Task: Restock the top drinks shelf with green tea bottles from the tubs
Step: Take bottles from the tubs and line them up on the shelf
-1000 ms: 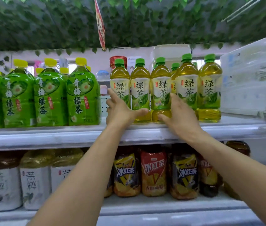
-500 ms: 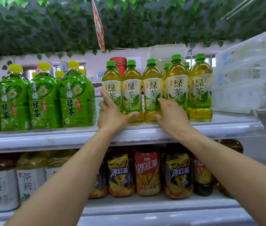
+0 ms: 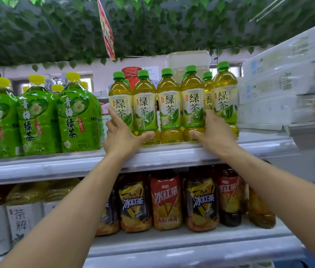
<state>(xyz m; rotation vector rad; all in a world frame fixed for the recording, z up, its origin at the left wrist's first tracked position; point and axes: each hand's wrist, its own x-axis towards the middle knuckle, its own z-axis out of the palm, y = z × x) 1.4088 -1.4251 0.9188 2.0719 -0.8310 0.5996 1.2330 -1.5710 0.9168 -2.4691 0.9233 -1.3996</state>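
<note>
Several green tea bottles (image 3: 169, 105) with green caps and white-green labels stand in a tight row on the top shelf (image 3: 75, 165), more behind them. My left hand (image 3: 122, 138) rests against the left end of the row, fingers straight up the side of the leftmost bottle, thumb across the base of the second one. My right hand (image 3: 213, 132) lies against the right part of the row. Its fingers reach in beside the rightmost front bottle and its thumb points left along the bases. No tub is in view.
Big green plum-tea bottles (image 3: 36, 117) with yellow caps fill the shelf's left part. Stacked white boxes (image 3: 288, 78) close off the right. Iced tea bottles (image 3: 165, 200) line the shelf below. A leaf garland (image 3: 152, 26) and a red sign (image 3: 106, 29) hang overhead.
My right hand has slid to the right along the row, from the third bottle's base to the bottles at the right end. My left hand stays at the left end.
</note>
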